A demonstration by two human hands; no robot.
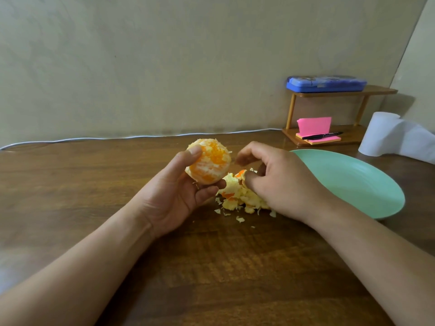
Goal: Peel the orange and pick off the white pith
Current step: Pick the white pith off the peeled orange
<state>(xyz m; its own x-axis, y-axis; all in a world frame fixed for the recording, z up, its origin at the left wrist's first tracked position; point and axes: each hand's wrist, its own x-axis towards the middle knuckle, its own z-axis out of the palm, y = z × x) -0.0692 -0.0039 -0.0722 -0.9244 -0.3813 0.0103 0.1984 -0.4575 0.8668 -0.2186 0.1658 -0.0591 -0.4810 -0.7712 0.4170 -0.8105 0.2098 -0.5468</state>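
My left hand (179, 194) holds the peeled orange (209, 162) above the wooden table, thumb on its top left and fingers curled under it. Orange flesh shows through patches of white pith. Just to its right my right hand (277, 182) hovers over a pile of peel and pith scraps (237, 196) on the table, fingers curled with thumb and fingertips close together. Whether they pinch a bit of pith is hidden. Small scraps lie scattered in front of the pile.
A mint green plate (353, 182) lies to the right of my right hand. Behind it are a paper roll (381, 135) and a small wooden shelf (341, 92) with a blue case, pink notes and a pen. A white cable runs along the wall.
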